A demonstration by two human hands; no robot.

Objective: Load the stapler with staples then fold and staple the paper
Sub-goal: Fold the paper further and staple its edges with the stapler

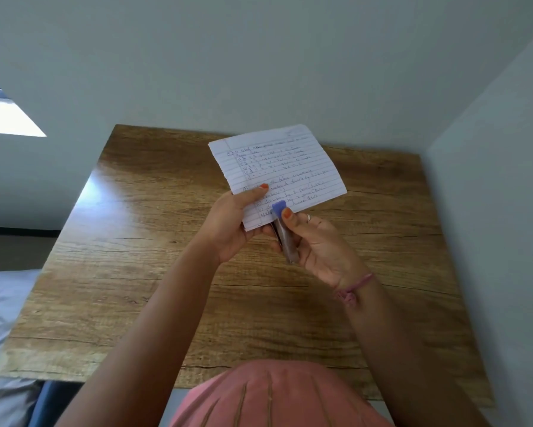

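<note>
At the far left a grey, smooth fabric surface (0, 303) is seen beside the table (135, 272), whose rectangular top shows a brown wood grain with dark cracks and a soft sheen near its left edge. Above the table the left hand (228, 223) is raised, its thumb pressed on the front of the paper (277, 171) and its fingers closed behind the lower left corner, so the sheet is pinched and held in the air, tilted. The paper is white, lined, covered with blue handwriting, roughly rectangular, with an uneven left edge. Its lower edge is entered by the stapler (285, 235), a narrow, elongated body with a dark, glossy side and a blue plastic tip lying over the sheet. The stapler is gripped by the right hand (320, 245), thumb set near the blue tip, fingers wrapped beneath. A ring is worn on one finger, and a pink braided band (353, 288) circles the wrist.
</note>
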